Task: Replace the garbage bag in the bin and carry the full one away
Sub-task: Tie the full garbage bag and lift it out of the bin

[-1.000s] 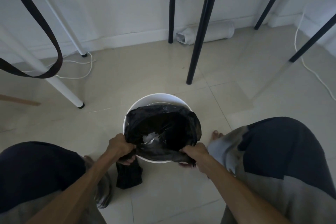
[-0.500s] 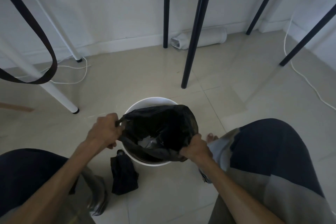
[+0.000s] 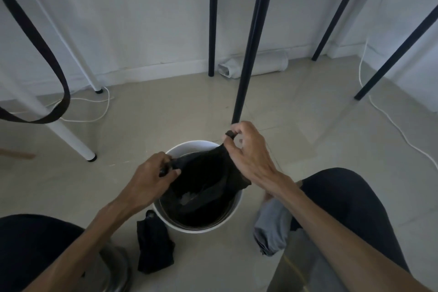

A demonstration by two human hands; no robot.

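Observation:
A round white bin (image 3: 231, 217) stands on the tiled floor between my knees. Inside it sits a black garbage bag (image 3: 203, 185) with pale rubbish showing at the bottom. My left hand (image 3: 151, 178) grips the bag's left edge at the bin's rim. My right hand (image 3: 248, 156) pinches the bag's right edge and holds it lifted above the far rim. A folded black bag (image 3: 154, 244) lies on the floor just left of the bin.
A black table leg (image 3: 248, 54) stands right behind the bin, with more black legs to the right. A white leg (image 3: 71, 137) slants at left, a dark strap (image 3: 47, 54) hanging by it. White cables trail on the floor. A white tube (image 3: 260, 66) lies by the wall.
Both hands have gathered the bag's edges and lifted them. My right hand rose from the near rim to above the far rim. The bag's mouth has narrowed.

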